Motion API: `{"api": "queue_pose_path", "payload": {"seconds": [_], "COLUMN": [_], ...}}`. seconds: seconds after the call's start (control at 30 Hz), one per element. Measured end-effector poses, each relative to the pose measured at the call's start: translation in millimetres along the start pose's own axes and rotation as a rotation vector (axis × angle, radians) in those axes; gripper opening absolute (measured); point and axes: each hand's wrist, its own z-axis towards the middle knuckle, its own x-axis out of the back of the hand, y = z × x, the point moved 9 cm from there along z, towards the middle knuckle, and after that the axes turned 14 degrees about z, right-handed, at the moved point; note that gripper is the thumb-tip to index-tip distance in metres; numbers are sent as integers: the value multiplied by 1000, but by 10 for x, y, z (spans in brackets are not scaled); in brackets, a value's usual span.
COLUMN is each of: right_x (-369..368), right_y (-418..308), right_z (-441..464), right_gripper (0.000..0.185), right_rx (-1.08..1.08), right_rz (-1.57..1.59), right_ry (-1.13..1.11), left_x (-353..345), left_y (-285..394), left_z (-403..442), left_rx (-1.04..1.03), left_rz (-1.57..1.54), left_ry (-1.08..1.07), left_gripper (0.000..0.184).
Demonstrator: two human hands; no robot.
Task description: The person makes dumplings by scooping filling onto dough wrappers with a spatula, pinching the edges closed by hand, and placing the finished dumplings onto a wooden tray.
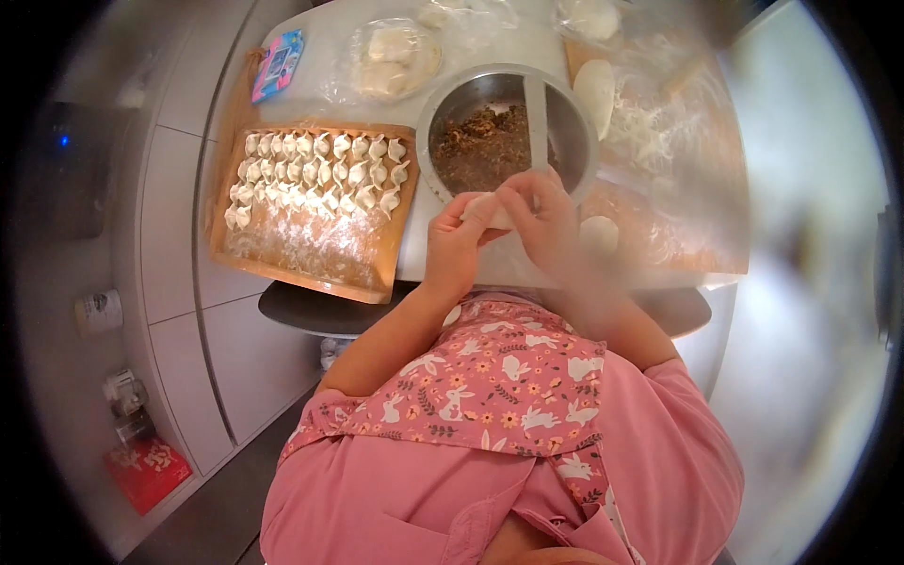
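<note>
A pale, partly folded dumpling wrapper [488,213] is held between my two hands, in front of the metal bowl. My left hand [454,241] is closed around its left side. The fingers of my right hand [540,218] pinch its right edge. Whether filling lies inside the wrapper is hidden. Dark minced filling [485,141] sits in the metal bowl [424,155]. A flat, light-coloured stick [535,118] spans the bowl's right part, its near end close behind my right hand; I cannot tell whether that hand touches it.
At left, a wooden tray [311,254] holds rows of shaped dumplings [306,172] and loose flour. A blue and pink packet [278,66] and plastic-wrapped dough [390,61] lie behind. Right of the bowl is a floury board [659,212] with white dough pieces [594,97].
</note>
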Motion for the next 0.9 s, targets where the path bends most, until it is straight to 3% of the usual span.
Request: {"api": "queue_pose_path", "payload": {"seconds": [0.07, 0.13, 0.23, 0.33, 0.43, 0.57, 0.63, 0.67, 0.77, 0.8, 0.83, 0.9], "right_x": [41, 53, -53, -170, -257, -322, -385, -401, -433, -467, -506, -528], "right_y": [2, -171, -37, -39, -63, -64, -237, -217, -76, 13, 110, 196], "right_z": [-32, -98, -174, -189, -156, -154, -182, -211, -295, -337, -394, -422], "right_gripper": [17, 28, 41, 42, 38, 32, 34, 34, 38, 39, 41, 40], "right_rx": [-15, 182, 119, 114, 42, 42, 15, 13, -131, -296, -462, -536], "right_rz": [16, -140, -137, 25, 93, -8, 111, 111, 223, 344, 465, 553], "right_ry": [21, -29, -183, -240, -235, -324, -378, -380, -338, -322, -303, -296], "left_x": [22, 19, -47, -106, -82, -68, -86, -111, -154, -175, -166, -151], "left_y": [-50, -49, -12, -2, -101, 59, 162, 355, 495, 487, 481, 407], "left_z": [5, -10, -77, -125, -102, -125, -182, -237, -329, -344, -359, -362], "left_rx": [23, 44, 103, 116, 106, -82, -120, -296, -488, -509, -509, -417], "left_rz": [-147, -294, -397, -346, -380, -143, -98, 184, 542, 619, 619, 426], "left_ry": [-33, -66, -82, -90, -146, -188, -163, -111, -76, -99, -97, -136], "left_gripper": [22, 25, 31, 27, 34, 25, 24, 27, 36, 41, 41, 47]}}
